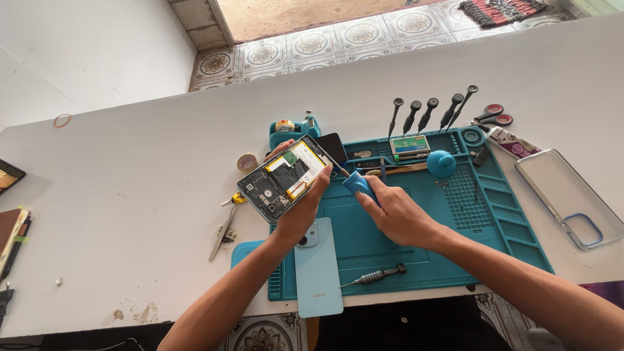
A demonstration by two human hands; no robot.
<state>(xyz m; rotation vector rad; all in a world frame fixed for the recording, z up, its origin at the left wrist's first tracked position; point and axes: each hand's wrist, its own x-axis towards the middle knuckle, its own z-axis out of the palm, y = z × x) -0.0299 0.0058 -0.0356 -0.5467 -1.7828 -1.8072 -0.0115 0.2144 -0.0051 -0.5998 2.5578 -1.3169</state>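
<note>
Gripping opened phone (285,177) w/ left hand (300,214), right hand (396,214) clasps blue screwdriver (356,182).

Bare mat (383,250) between forearms, loose screwdriver (374,276) near, tweezers (221,235) left

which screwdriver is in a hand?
The blue-handled screwdriver, gripped by the right hand. The grey one lies loose on the mat; five black ones lie behind it.

Screwdriver tip (340,172) hidden behind phone (286,177) edge.
</note>
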